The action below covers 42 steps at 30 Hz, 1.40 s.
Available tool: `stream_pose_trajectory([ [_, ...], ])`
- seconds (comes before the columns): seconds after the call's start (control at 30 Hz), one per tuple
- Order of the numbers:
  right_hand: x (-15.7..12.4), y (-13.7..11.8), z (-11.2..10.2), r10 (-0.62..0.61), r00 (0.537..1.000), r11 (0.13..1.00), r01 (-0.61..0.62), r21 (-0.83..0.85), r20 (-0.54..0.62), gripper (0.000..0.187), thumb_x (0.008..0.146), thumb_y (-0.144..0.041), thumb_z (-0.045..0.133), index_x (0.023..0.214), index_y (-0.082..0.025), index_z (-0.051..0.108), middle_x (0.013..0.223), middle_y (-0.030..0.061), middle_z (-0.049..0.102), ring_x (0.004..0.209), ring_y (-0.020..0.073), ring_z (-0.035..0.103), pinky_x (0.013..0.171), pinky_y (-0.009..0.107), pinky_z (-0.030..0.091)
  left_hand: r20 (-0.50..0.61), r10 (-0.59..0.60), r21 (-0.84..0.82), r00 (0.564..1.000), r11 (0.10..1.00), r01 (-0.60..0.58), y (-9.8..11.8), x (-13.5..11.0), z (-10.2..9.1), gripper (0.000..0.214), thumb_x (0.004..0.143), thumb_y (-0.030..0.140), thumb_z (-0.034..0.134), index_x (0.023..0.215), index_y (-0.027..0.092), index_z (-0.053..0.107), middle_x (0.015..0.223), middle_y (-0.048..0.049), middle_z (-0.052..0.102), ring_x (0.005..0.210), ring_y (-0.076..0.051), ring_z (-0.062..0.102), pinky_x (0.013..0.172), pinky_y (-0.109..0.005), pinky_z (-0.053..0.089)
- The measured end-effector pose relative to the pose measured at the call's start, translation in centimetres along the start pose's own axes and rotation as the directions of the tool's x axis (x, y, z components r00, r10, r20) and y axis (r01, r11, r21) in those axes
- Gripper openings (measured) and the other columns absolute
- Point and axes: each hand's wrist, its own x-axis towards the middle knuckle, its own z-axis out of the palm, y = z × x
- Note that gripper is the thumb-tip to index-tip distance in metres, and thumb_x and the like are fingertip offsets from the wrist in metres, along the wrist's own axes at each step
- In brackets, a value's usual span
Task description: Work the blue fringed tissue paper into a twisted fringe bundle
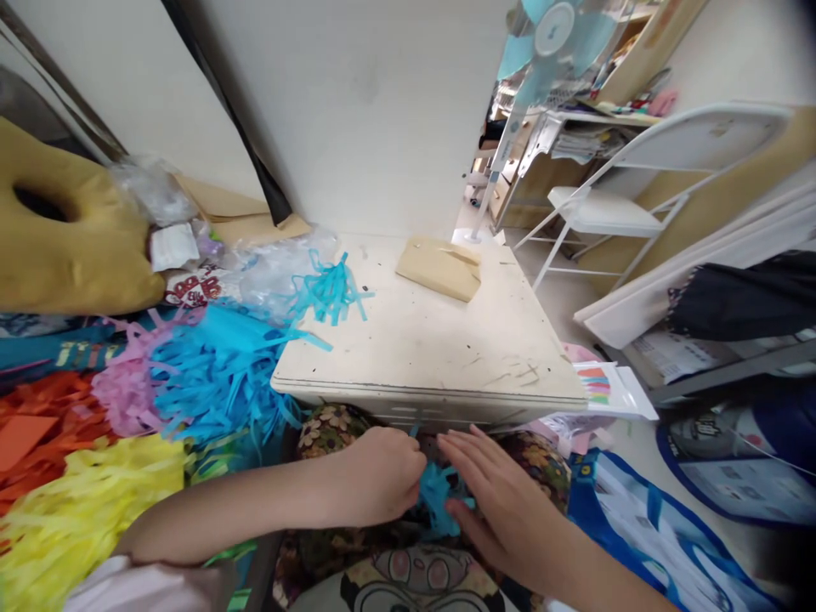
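My left hand (382,478) is closed in a fist over my lap, gripping the top of a blue paper tassel (439,501). A short blue end pokes up by its knuckles, and the fringe hangs to the right. My right hand (494,497) lies just beside the fringe, fingers stretched out and thumb apart, close to the strips; I cannot tell whether it touches them. Another blue tassel (331,289) rests on the left of the white table (408,340). Further back on that table is a tan paper piece (439,268).
Piles of blue fringe (223,374), pink fringe (131,374), yellow fringe (95,493) and orange fringe (51,425) lie at left. A yellow cushion (76,238) is behind them. A fan (554,30), white folding chair (612,208) and blue-edged bag (643,527) stand at right.
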Motion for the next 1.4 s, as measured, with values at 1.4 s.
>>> stream_pose_trajectory([
  [1.4, 4.4, 2.9, 3.3, 0.077, 0.992, 0.866, -0.019, 0.5, -0.096, 0.015, 0.074, -0.009, 0.038, 0.076, -0.019, 0.048, 0.064, -0.003, 0.058, 0.063, 0.0077, 0.051, 0.088, 0.033, 0.032, -0.535, -0.75, -0.305, 0.389, 0.601, 0.739, -24.8, -2.6, -6.5, 0.023, 0.067, 0.023, 0.044, 0.081, 0.011, 0.058, 0.06, 0.0004, 0.048, 0.074, -0.016, 0.048, 0.073, -0.026, 0.035],
])
